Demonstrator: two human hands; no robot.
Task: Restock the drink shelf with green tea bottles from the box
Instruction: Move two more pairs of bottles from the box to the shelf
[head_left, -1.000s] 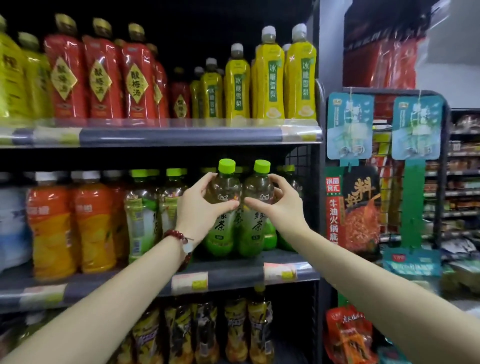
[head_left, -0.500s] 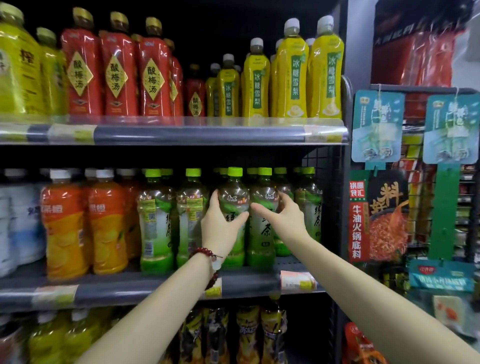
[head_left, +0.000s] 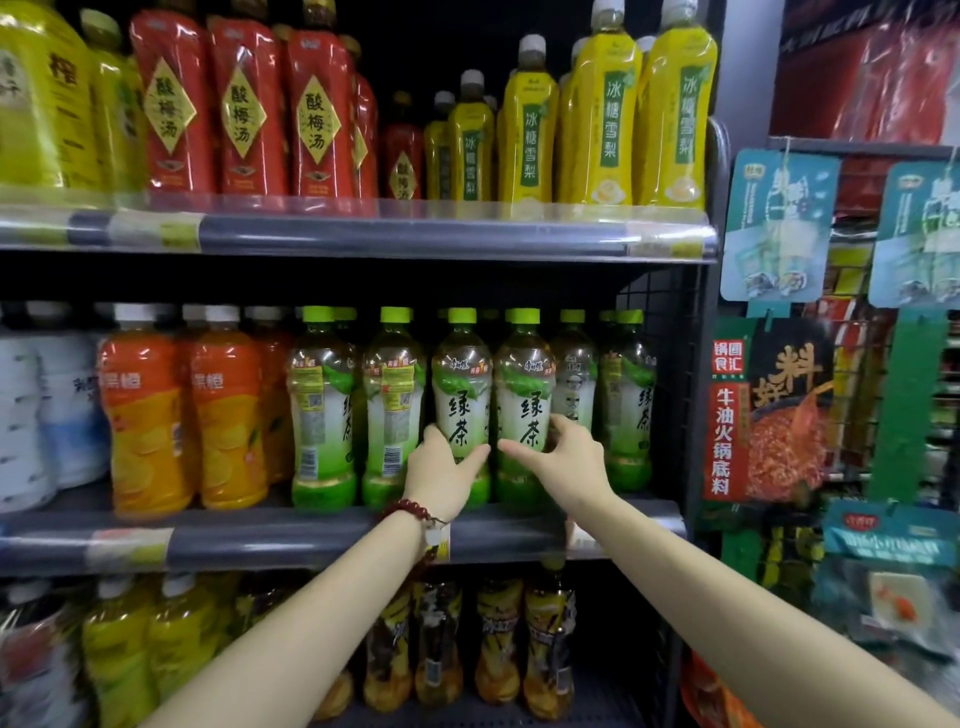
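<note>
While both arms reach to mid-frame, L hand (head_left: 441, 470) grips one tea bottle (head_left: 461, 400), fingers curled round its lower label; R hand (head_left: 563, 457) grips the next bottle (head_left: 524, 400) beside it, thumb in front. Both stand upright at the middle shelf (head_left: 291, 540) front, center frame, w/ more green caps alongside.

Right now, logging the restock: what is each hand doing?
Left hand: grips a green tea bottle standing on the shelf.
Right hand: grips the neighbouring green tea bottle.
</note>
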